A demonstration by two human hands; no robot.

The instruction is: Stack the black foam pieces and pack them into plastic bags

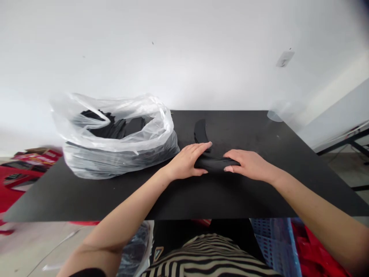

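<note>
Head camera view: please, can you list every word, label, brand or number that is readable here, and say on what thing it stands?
No word, brand or number can be read with certainty.
Red packaging on the floor at left: print too small and blurred to read.
Small triangular mark on the dark garment: too small to read.
Black strip and clear plastic bag: no print shows.

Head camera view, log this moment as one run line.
Left hand: on black fabric piece | Right hand: on same piece | Nearby: second black piece, black table, clear plastic bag of black items
</note>
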